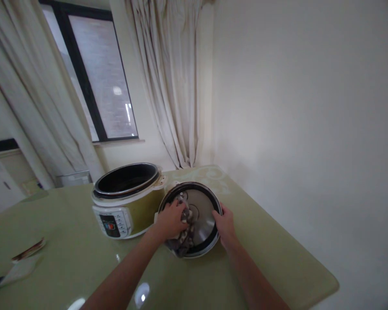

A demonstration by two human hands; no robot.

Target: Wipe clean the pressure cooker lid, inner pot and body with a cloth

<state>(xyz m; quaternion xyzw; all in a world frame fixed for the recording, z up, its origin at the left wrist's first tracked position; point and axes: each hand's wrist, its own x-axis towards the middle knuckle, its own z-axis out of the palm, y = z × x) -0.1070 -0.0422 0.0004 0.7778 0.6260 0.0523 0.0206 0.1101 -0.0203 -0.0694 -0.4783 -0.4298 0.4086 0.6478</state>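
Note:
A round pressure cooker lid is tilted with its metal inner face and black seal ring toward me. My right hand grips its right rim, thumb on the inside. Bunched under my left hand is a grey patterned cloth, pressed against the left part of the lid's inner face. The fingers of that hand are curled round the cloth. Just left of the lid stands the electric pressure cooker, uncovered, its dark inner pot showing and its control panel facing the front left.
The pale green glossy table has a rounded right corner and runs along a white wall. At its left lies a brown-and-white object I cannot make out, near a dark-ended flat tool. Curtains and a window are behind.

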